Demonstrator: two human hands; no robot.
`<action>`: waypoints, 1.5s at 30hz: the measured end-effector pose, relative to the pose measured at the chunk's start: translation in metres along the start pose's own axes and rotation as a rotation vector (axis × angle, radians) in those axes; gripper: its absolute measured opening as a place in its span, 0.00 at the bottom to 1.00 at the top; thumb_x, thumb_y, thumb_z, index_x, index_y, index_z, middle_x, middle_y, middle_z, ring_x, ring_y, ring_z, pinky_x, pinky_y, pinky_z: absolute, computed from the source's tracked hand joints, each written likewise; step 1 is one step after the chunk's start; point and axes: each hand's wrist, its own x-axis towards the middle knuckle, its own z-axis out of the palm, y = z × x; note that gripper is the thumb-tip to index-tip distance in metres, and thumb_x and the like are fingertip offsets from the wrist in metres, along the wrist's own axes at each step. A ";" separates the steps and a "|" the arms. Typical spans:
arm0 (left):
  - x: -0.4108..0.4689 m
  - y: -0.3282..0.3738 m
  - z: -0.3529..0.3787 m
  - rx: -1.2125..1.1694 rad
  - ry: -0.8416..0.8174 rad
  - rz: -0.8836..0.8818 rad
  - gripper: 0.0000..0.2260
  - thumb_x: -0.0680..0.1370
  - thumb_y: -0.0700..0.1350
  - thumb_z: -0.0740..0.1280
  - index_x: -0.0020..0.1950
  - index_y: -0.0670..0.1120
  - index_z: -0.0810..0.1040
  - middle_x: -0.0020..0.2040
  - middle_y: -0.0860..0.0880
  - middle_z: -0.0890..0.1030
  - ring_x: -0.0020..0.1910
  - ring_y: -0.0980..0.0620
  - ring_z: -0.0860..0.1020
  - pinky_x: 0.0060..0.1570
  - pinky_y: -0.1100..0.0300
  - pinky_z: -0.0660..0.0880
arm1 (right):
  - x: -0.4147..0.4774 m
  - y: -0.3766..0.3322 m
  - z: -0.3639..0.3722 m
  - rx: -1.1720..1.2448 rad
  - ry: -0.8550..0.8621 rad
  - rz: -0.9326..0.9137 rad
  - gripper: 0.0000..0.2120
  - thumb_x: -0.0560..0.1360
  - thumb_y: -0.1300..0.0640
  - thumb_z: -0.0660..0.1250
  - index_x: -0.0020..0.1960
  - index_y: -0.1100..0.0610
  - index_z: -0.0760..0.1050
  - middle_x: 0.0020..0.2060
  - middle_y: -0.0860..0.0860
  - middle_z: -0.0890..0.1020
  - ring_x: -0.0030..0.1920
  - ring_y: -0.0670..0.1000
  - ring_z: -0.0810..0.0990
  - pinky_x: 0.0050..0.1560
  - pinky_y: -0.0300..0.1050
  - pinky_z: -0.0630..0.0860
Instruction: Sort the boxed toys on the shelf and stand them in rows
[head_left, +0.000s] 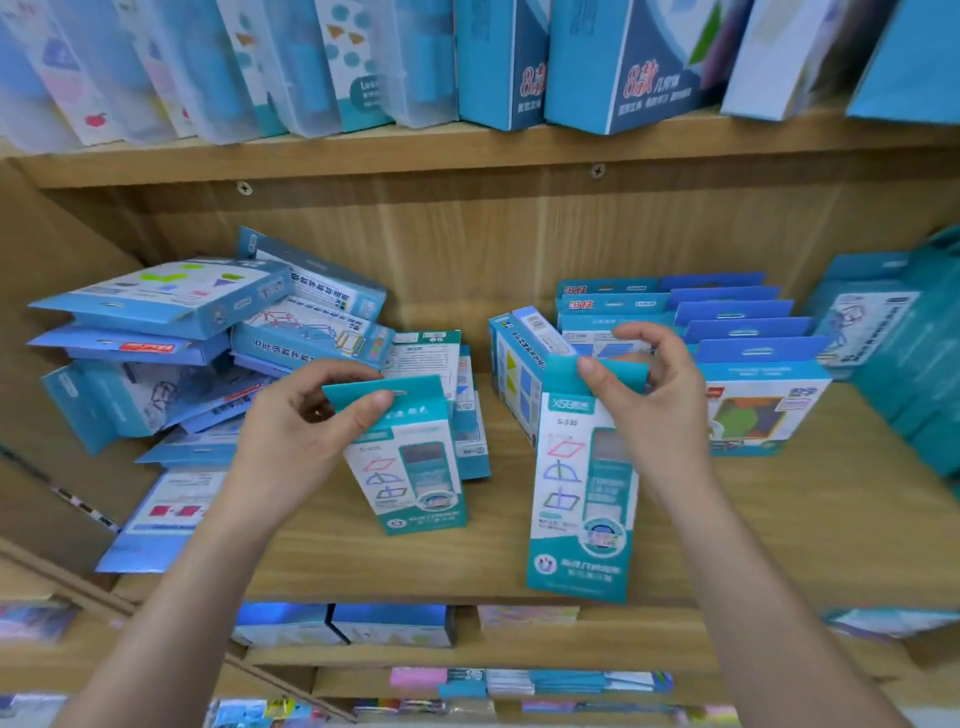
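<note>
1. on the wooden shelf (519, 566), the boxed toys fall into 2 groups: a loose heap (156, 332) lies flat and crisscrossed at left, likely not yet sorted.
2. at right, a standing row (737, 332) of blue boxes sits upright, one behind another, so it reads as done.
3. between them, 2 matching boxes stand upright, probably paired as 1 kind: the left teal box (410, 483) beside the heap, the right teal box (582, 514) nearer the front edge.
4. the left hand (291, 436) and right hand (665, 410) each pinch a hang tab (563, 376), fingers (371, 402) closed on it, which keeps each box vertical.
</note>
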 end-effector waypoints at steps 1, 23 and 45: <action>-0.002 -0.004 0.003 -0.043 0.014 -0.008 0.10 0.67 0.60 0.74 0.43 0.58 0.82 0.38 0.53 0.83 0.38 0.51 0.76 0.37 0.56 0.73 | -0.003 0.006 0.001 0.020 0.011 0.034 0.13 0.71 0.62 0.73 0.50 0.50 0.73 0.40 0.52 0.81 0.38 0.40 0.82 0.34 0.35 0.76; -0.040 -0.019 0.041 -0.332 0.132 -0.312 0.13 0.72 0.49 0.67 0.53 0.45 0.78 0.44 0.51 0.86 0.42 0.53 0.84 0.35 0.63 0.79 | 0.002 -0.010 0.025 0.046 0.024 0.168 0.10 0.70 0.61 0.74 0.39 0.49 0.75 0.41 0.60 0.84 0.38 0.54 0.85 0.35 0.51 0.80; -0.068 0.002 0.092 -0.518 -0.156 -0.296 0.14 0.74 0.47 0.62 0.58 0.46 0.71 0.50 0.46 0.84 0.45 0.50 0.83 0.38 0.60 0.79 | -0.001 -0.029 0.035 0.203 0.050 0.292 0.05 0.78 0.55 0.65 0.43 0.49 0.75 0.44 0.53 0.83 0.39 0.51 0.81 0.40 0.45 0.76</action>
